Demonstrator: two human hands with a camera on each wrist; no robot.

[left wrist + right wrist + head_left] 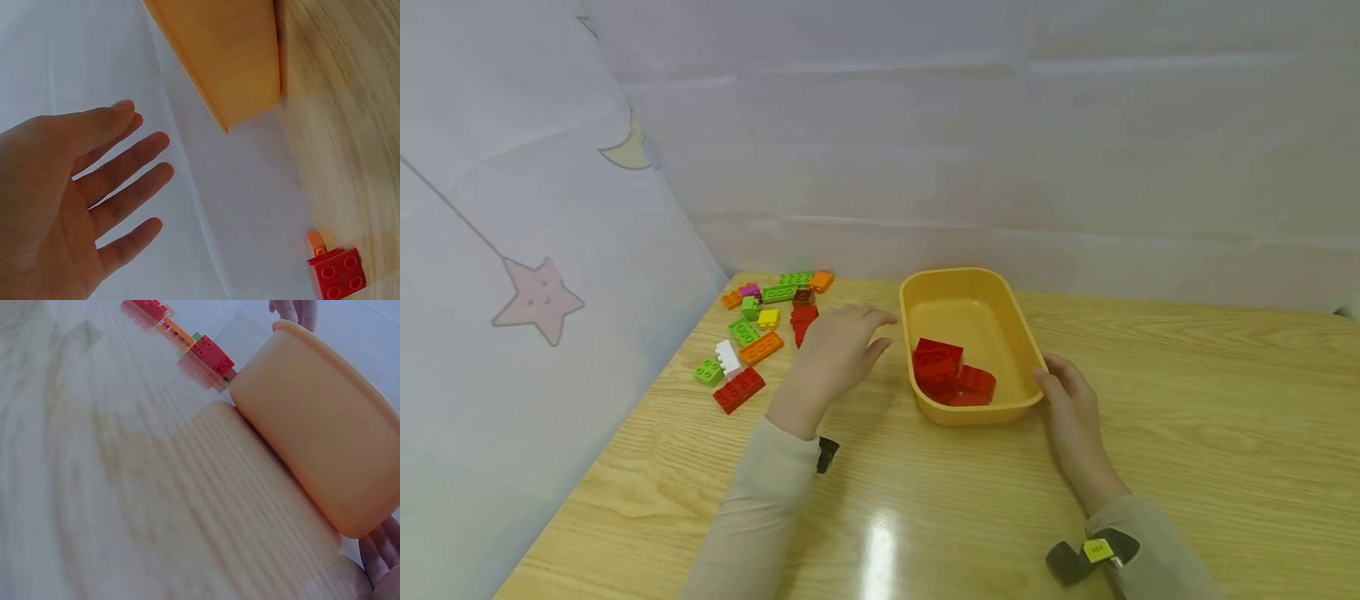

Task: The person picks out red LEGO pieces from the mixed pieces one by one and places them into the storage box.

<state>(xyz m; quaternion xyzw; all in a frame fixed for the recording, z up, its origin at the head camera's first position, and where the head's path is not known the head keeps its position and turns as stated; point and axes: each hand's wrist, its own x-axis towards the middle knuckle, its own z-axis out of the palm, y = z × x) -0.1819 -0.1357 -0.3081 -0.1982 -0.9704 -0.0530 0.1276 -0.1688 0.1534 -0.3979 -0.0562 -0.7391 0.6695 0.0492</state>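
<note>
A yellow-orange plastic bin [973,287] stands on the table with several red toy building bricks [937,367] at its near left end. My right hand [1075,417] grips the bin at its near right corner. Its thumb lies at the rim, and its fingers [381,550] are against the outer wall. To the left of the bin my left hand [835,350] hovers above the table, holding nothing. In the left wrist view its fingers are spread and nearly straight, apart from the bin. Part of a red brick [803,321] shows beyond this hand.
Loose bricks in several colours lie at the table's left side, among them an orange brick [762,348], a white brick [728,358] and a red brick [739,390]. A pale cloth backdrop [1075,167] rises behind the wooden table [1225,400] and along its left edge.
</note>
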